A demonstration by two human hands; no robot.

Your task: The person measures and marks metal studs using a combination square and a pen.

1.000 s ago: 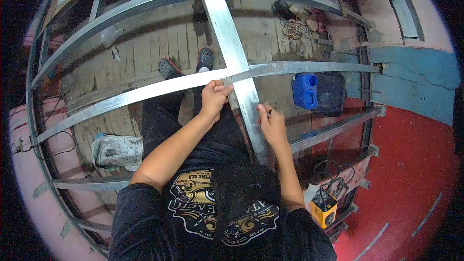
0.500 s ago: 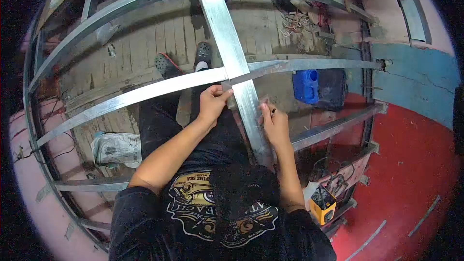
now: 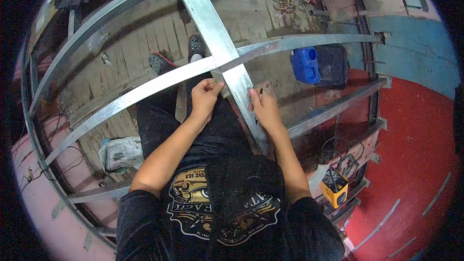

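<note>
The left hand is at the near-left side of the spot where two metal bars cross, its fingers curled in and the thumb and forefinger close together at the edge of a small grey piece beside the long bar; whether they pinch it or only touch it, I cannot tell. The right hand is on the opposite side of that bar, with its fingers folded and closed around a thin dark stick, whose tip stands up past the knuckles. The right thumb lies along the bar's right edge, though firm contact is hard to make out. The cross bar runs out to both sides beyond the hands. Farther right, over the floorboards, a blue jug sits against a dark case, well apart from the right hand.
</note>
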